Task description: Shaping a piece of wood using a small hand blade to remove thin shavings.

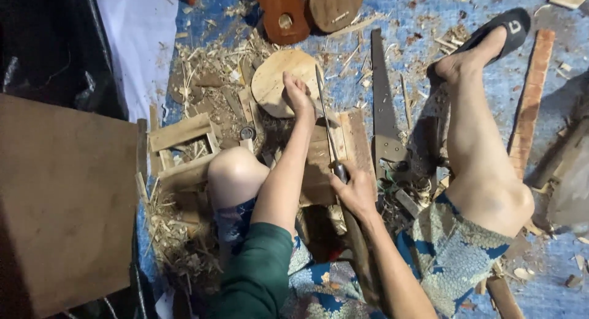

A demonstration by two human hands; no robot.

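Observation:
A pale round wooden disc stands on edge on a wooden block in front of me. My left hand grips the disc's right rim and holds it steady. My right hand is closed around the handle of a long thin blade. The blade runs up from my fist and lies against the disc's right edge, next to my left fingers. My bare knees rise on both sides of the block.
A hand saw lies flat to the right of the block. Wood shavings and offcuts cover the blue tarp. A small wooden frame sits left, a large brown board far left. Two dark shaped wood pieces lie above.

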